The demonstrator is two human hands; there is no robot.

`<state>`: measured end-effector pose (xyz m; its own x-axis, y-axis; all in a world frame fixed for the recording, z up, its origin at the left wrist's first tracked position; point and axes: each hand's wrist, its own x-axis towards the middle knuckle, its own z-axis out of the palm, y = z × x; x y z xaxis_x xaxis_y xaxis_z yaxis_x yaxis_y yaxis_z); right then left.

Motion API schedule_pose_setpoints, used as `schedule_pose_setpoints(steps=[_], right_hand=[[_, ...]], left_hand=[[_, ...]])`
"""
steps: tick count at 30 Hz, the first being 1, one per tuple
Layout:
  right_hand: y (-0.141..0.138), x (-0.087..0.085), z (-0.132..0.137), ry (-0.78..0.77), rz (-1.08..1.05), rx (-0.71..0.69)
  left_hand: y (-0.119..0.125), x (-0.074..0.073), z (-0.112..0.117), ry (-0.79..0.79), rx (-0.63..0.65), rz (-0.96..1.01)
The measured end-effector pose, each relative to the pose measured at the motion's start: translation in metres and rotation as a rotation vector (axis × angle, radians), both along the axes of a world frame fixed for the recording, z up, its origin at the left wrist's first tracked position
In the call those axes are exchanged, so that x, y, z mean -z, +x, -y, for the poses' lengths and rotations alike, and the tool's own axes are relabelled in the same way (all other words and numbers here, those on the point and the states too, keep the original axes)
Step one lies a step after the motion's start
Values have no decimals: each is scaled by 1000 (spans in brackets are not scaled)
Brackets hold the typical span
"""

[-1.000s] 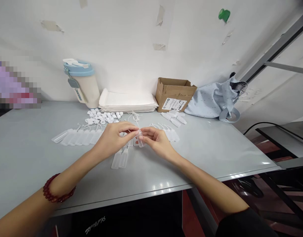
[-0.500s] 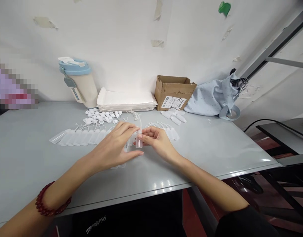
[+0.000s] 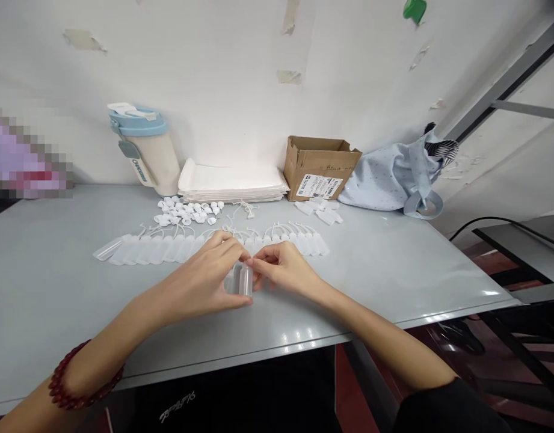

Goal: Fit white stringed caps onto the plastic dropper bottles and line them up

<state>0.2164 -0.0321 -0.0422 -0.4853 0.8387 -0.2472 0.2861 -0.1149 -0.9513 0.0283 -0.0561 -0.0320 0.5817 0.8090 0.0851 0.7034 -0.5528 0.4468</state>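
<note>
My left hand (image 3: 213, 273) is closed on a small clear plastic bottle (image 3: 245, 281), held upright between thumb and fingers. Another clear piece shows just behind it, partly hidden. My right hand (image 3: 283, 264) meets the bottle's upper end, its thumb and fingers pinched together; what lies between those fingertips is hidden. Beyond both hands runs a row of translucent bottles (image 3: 157, 249) with white cords looping from their tops. A pile of white caps (image 3: 186, 211) sits behind the row's left part, beside a loose bundle of white cord (image 3: 247, 209).
Along the wall stand a cream tumbler (image 3: 153, 156) with a blue lid, stacked white envelopes (image 3: 234, 180), an open cardboard box (image 3: 319, 168) and a light blue cloth bag (image 3: 385, 180). Loose clear bottles (image 3: 324, 211) lie before the box. The grey table's front edge (image 3: 304, 346) is near.
The corded bottle in my right hand's fingers is no longer seen there. Both hands have come lower and slightly left, and my left hand now grips a clear bottle.
</note>
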Motion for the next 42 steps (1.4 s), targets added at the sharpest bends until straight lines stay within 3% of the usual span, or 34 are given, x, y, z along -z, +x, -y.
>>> schedule_pose_setpoints(steps=[7,30,42], right_hand=[[2,5,0,45,86,-140],[1,11,0,67,106,-203],[-1,12,1,104,136,-215]], left_hand=[[1,3,0,15,32,-67],[-1,7,0,45,23,-116],[-4,0,3,-58,-19,-151]])
